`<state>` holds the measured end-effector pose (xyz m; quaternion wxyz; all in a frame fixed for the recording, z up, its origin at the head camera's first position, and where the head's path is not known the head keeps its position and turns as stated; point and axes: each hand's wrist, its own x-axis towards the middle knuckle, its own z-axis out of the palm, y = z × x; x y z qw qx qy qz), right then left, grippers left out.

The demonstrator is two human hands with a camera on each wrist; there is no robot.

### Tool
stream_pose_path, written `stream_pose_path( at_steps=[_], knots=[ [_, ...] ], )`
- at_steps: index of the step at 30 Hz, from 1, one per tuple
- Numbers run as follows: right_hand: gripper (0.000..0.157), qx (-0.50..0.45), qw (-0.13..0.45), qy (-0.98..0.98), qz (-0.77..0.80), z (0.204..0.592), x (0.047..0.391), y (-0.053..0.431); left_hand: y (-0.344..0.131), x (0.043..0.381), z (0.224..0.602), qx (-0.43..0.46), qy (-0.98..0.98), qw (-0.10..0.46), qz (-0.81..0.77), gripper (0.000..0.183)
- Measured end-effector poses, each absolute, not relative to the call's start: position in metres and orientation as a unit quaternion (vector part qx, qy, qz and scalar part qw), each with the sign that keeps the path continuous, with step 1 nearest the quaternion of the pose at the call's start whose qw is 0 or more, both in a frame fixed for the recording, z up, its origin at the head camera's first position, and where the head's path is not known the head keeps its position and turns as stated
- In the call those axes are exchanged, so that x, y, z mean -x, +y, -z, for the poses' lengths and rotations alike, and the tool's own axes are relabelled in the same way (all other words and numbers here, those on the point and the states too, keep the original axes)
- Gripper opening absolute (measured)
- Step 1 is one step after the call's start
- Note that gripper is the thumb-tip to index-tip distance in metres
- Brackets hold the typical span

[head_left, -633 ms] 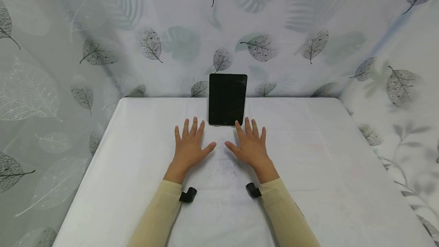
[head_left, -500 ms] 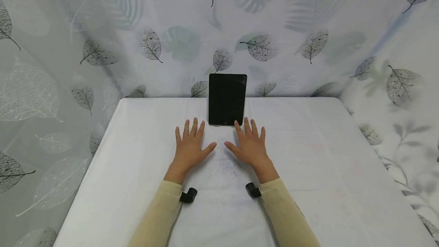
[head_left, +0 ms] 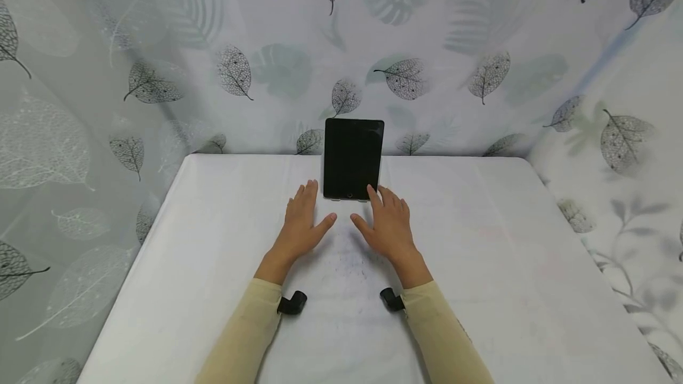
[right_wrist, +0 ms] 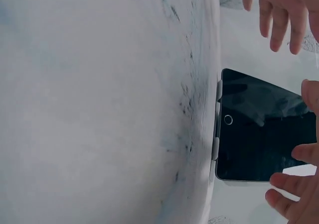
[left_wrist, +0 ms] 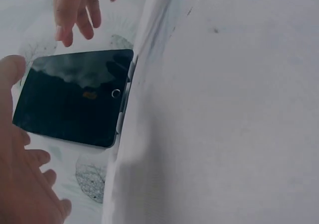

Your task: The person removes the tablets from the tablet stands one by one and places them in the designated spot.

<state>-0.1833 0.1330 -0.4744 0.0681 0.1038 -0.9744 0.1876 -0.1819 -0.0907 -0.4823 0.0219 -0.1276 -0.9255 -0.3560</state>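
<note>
1. Only the head view shows the sleeves (head_left: 240, 333); grey clips (right_wrist: 216, 148) under the tablet (head_left: 352, 157) show clearest in the wrist views.
2. The tablet stands near the table's (head_left: 480, 253) far edge, just beyond left hand (head_left: 300, 224) and right hand (head_left: 390, 224).
3. Left fingers extend straight, right ones relaxed; whether these touch it, I cannot tell.

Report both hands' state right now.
Left hand: open, holding nothing.
Right hand: open, holding nothing, fingers in front of the tablet's lower corner in the head view.

Both arms (head_left: 240, 330) reach forward; left grip (head_left: 300, 230) and right grip (head_left: 391, 227) stay apart, fingers (head_left: 306, 199) relaxed, thumbs (head_left: 325, 225) angled inward.
</note>
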Motion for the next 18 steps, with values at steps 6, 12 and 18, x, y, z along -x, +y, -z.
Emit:
stream_pose_path(
  at_steps=[6, 12, 18],
  knots=[
    [0.075, -0.103, 0.115, -0.957, -0.246, 0.471, 0.191, 0.131, -0.087, 0.194, 0.48, 0.115, -0.884, 0.022, 0.452, 0.09],
    [0.068, -0.094, 0.162, -0.934, -0.304, 0.468, 0.204, 0.131, -0.081, 0.211, 0.48, 0.11, -0.812, 0.054, 0.57, 0.083],
    [0.063, -0.082, 0.174, -0.911, -0.365, 0.475, 0.218, 0.132, -0.077, 0.224, 0.486, 0.088, -0.735, 0.061, 0.67, 0.075]
  ],
)
